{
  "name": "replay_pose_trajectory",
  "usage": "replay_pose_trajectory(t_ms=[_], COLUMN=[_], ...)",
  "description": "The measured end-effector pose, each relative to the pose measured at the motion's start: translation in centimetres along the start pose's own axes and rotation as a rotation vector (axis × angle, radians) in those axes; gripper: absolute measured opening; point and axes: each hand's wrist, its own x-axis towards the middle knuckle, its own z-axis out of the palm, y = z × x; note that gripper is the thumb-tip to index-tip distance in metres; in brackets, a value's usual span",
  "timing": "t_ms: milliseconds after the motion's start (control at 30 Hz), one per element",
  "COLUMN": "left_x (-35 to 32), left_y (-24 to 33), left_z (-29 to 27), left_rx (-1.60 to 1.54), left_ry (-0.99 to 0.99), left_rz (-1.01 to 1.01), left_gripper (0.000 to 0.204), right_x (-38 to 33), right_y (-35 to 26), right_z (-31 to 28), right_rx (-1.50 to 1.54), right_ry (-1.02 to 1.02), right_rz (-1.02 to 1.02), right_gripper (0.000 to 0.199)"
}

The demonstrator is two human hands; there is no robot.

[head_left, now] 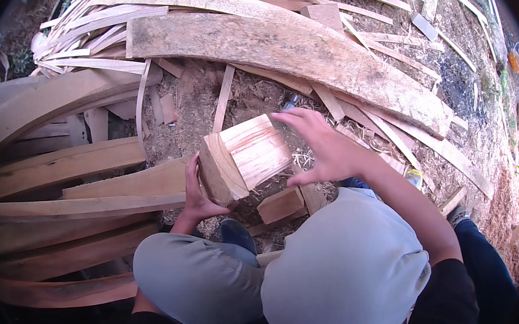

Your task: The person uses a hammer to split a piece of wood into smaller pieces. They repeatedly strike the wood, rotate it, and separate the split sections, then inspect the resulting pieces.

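A chunky, squared wooden block (259, 151) is held up in front of my knees, tilted, its pale grained face turned upward to the right. My left hand (197, 201) grips its left end from below, thumb under the lower edge and fingers along the side. Spread wide around the right end is my right hand (329, 146), thumb and fingers apart; the fingertips come close to the block's upper corner, and I cannot tell if they touch. Below the block, smaller wood offcuts (281, 206) lie by my feet.
A long thick plank (269, 47) lies across the far side, with a heap of thin wood strips (107, 28) behind it. Several beams (61, 166) are stacked at the left. At the right edge shows another person's dark trouser leg (480, 255). Shavings cover the ground.
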Motion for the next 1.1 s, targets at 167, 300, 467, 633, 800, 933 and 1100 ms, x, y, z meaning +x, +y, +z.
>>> replay_pose_trajectory(t_ms=[167,300,467,633,800,933,1100], left_x=[3.3,4.3,4.5,3.9,4.1,4.4,5.7], left_y=[3.2,3.8,3.2,3.3,4.0,4.1,4.3], left_z=[-1.8,-2.2,-2.1,-1.4,-1.6,-2.2,-4.5], left_rx=[-0.157,-0.244,-0.127,-0.2,-0.191,-0.144,0.06], left_ry=[-0.078,-0.138,-0.19,-0.197,-0.19,-0.19,-0.258], left_rz=[-0.008,-0.05,0.005,-0.033,-0.063,-0.109,-0.169], left_gripper=[0.147,0.154,0.157,0.156,0.152,0.148,0.141], right_x=[5.6,8.0,7.5,7.1,7.8,8.7,10.6], right_y=[-2.7,-2.3,-2.4,-2.6,-2.2,-0.8,2.3], right_z=[-1.5,-1.3,0.2,0.9,0.6,0.9,2.8], right_rx=[-0.226,0.023,0.029,0.054,0.093,0.207,0.387], right_ry=[-0.035,-0.118,-0.09,-0.122,-0.136,-0.178,-0.351], right_rz=[-0.375,-0.309,-0.19,-0.103,-0.134,-0.118,-0.033], right_gripper=[0.127,0.129,0.128,0.122,0.121,0.121,0.12])
